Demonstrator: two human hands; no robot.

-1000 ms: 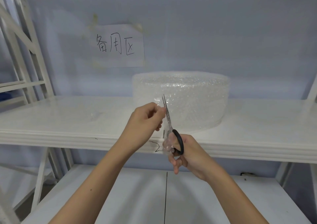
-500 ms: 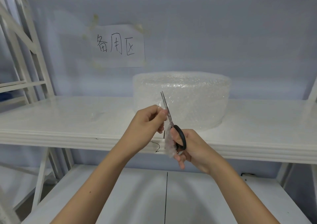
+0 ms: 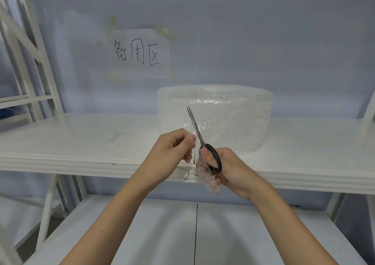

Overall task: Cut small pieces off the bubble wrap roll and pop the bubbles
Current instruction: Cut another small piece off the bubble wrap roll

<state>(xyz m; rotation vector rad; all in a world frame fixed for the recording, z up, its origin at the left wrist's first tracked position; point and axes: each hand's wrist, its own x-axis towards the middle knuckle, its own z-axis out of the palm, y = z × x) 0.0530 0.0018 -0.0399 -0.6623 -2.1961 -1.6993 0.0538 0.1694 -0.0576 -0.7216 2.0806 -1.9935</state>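
Clear bubble wrap (image 3: 195,143) hangs as a small strip just in front of the roll (image 3: 215,118) on the shelf (image 3: 81,141), pinched at its top by the left hand (image 3: 172,149). The right hand (image 3: 225,167) grips the scissors (image 3: 199,139), blades nearly closed and pointing up along the strip's right edge, so I judge the cut runs upward, away from both hands.

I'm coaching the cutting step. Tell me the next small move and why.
Probably open the scissors and snip again: their blades look closed, the right hand grips the handle, and the left hand pinches the wrap piece, which seems not yet cut through.
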